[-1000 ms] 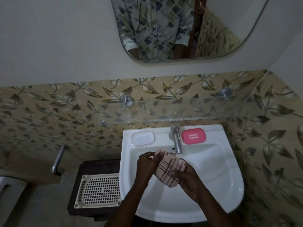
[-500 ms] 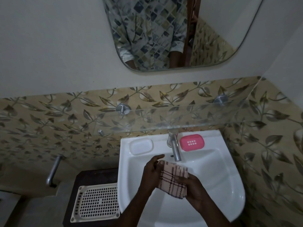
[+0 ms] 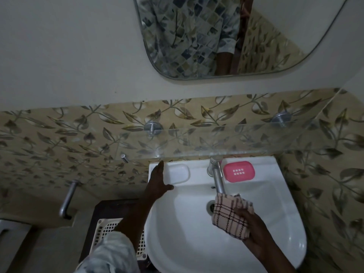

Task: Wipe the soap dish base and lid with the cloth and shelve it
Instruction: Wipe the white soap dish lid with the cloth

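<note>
One white rounded plastic soap dish lid [image 3: 178,173], likely light and slippery, lies beside my straight-fingered left grip [image 3: 157,182]; I'd pinch its long rims, right grip [image 3: 254,223] clutching the checked beige cloth [image 3: 229,217].

We count two soap dish parts on the sink [image 3: 275,203]: one white part [image 3: 178,173] at 11 o'clock, one pink part [image 3: 239,171] at 1 o'clock. We also count one cloth [image 3: 229,215], one tap [image 3: 217,178], one glass shelf [image 3: 246,138], one mirror [image 3: 177,36] and two hands: left hand [image 3: 157,182], right hand [image 3: 254,227].
</note>
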